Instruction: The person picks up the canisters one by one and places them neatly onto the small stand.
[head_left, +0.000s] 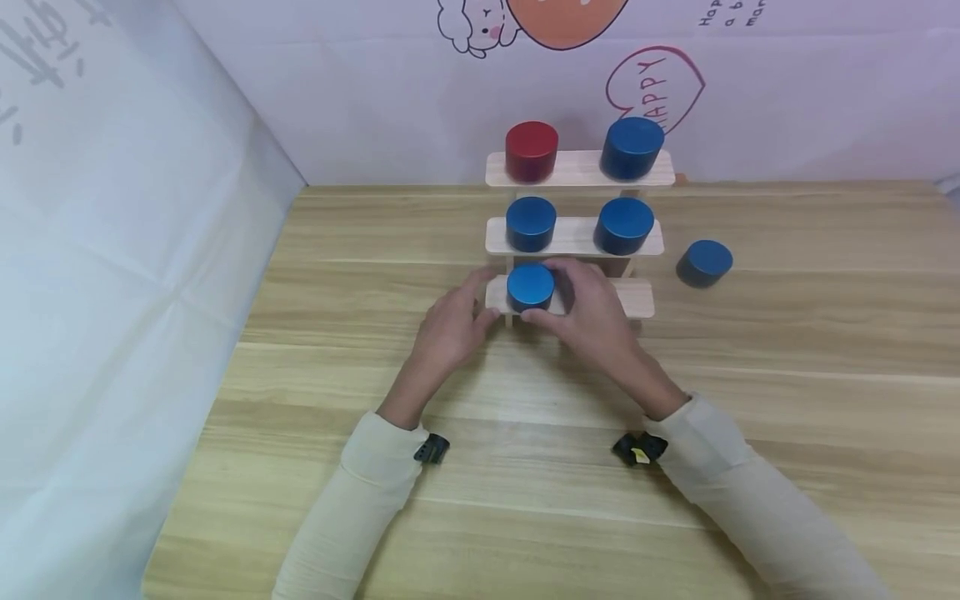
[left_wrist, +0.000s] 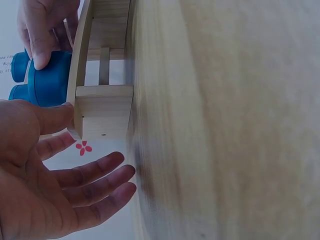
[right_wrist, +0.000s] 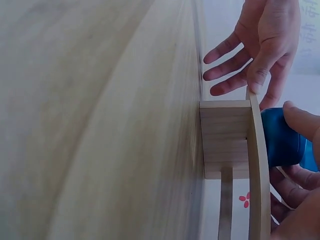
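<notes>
My right hand (head_left: pixel 596 321) holds a small blue round tin (head_left: pixel 530 286) between thumb and fingers. That tin sits upright at the left of the lowest step of a wooden tiered stand (head_left: pixel 633 298). With thumb and forefinger, my left hand (head_left: pixel 452 329) pinches the left end of this step; its other fingers are spread below, as the left wrist view shows. On the middle step stand two blue tins (head_left: pixel 531 224) (head_left: pixel 624 226). The top step bears a red tin (head_left: pixel 532 152) at left and a blue tin (head_left: pixel 632 148) at right.
Another blue tin (head_left: pixel 704 264) stands on the wood-grain table (head_left: pixel 810 333), right of the stand. A white printed cloth (head_left: pixel 375 100) hangs behind the table, and more white cloth (head_left: pixel 112 292) hangs along its left side.
</notes>
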